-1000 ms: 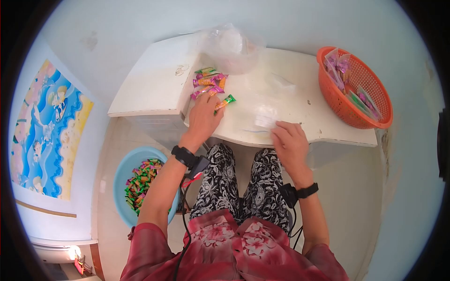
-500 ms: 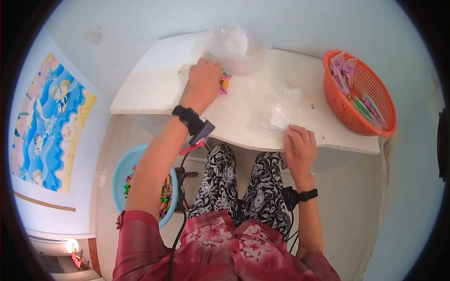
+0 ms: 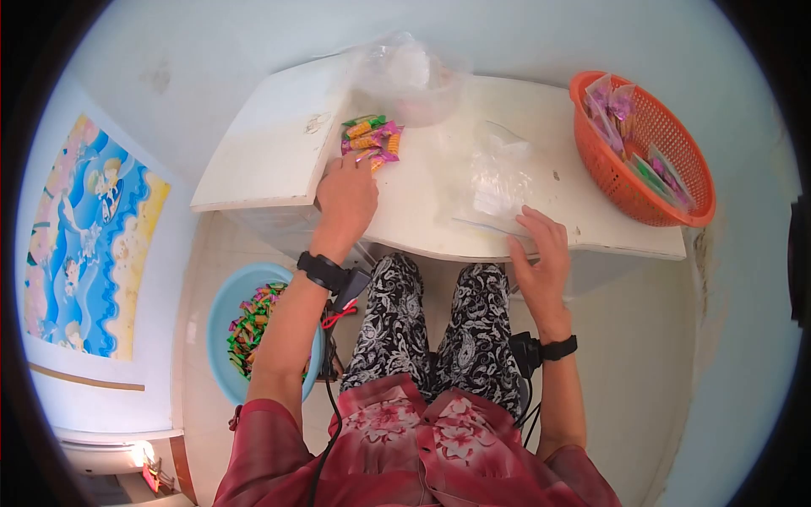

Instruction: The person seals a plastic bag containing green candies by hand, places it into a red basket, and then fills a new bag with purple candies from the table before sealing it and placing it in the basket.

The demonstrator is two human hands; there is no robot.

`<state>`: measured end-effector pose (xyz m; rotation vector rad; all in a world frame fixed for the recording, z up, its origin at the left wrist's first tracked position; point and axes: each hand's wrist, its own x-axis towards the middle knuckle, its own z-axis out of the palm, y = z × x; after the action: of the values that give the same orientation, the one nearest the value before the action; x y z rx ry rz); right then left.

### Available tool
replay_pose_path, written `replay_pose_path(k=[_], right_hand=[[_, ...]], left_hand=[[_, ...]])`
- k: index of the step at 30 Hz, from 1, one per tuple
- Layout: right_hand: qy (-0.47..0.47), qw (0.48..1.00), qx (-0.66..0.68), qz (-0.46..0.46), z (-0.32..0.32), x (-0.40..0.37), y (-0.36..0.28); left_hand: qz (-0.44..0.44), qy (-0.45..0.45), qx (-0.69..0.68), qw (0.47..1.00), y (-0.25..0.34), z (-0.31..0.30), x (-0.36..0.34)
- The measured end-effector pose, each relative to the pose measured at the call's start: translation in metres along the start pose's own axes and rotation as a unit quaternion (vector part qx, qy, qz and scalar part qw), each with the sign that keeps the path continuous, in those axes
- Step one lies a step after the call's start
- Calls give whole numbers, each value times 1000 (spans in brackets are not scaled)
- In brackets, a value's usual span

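A small pile of wrapped candies (image 3: 372, 139) in green, pink and yellow wrappers lies on the white table. My left hand (image 3: 348, 196) rests at the near edge of this pile, fingers stretched forward, fingertips right at the lowest wrappers. A clear zip bag (image 3: 500, 179) lies flat to the right of the candies, its strip edge toward me. By that bag's near right corner is my right hand (image 3: 541, 258), with thumb and fingers apart and nothing held between them.
A larger clear plastic bag (image 3: 410, 80) stands against the wall behind the candies. At the table's right, an orange basket (image 3: 600, 160) holds filled packets. Down to the left, a light blue basin (image 3: 221, 359) contains many wrapped candies. A raised white board (image 3: 253, 160) covers the table's left part.
My left hand has drawn back toward me, uncovering the candy pile. My right hand stays by the zip bag, its fingers a little more extended. The view has shifted slightly.
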<state>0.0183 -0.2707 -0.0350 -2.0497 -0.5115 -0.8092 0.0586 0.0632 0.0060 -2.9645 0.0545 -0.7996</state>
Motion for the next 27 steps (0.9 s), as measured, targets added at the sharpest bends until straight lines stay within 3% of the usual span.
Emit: replay_pose_path(k=[2,5,11,14,17,20,23,27], right_hand=[[-8,1000,-4,15,-1,-2,2],[-32,999,-15,30,-5,-3,-3],[-37,999,-28,18,1,-3,-2],[-32,999,-24,9,-1,-2,-2],[-22,1000,-21,-1,-1,-2,0],[-20,1000,-16,13,1,-1,1],[-19,1000,-13,19,1,-3,1],[-24,1000,-9,9,0,-3,3]], left_hand=[[-18,-5,-21,1000,-4,18,0],[5,64,-123,990,9,33,-1],[66,5,-295,953,45,15,4],[6,8,-333,943,46,19,5],[39,137,-193,971,36,38,24],[33,55,-162,985,39,37,39],[54,30,-116,991,52,46,43],[85,20,-213,973,57,46,39]])
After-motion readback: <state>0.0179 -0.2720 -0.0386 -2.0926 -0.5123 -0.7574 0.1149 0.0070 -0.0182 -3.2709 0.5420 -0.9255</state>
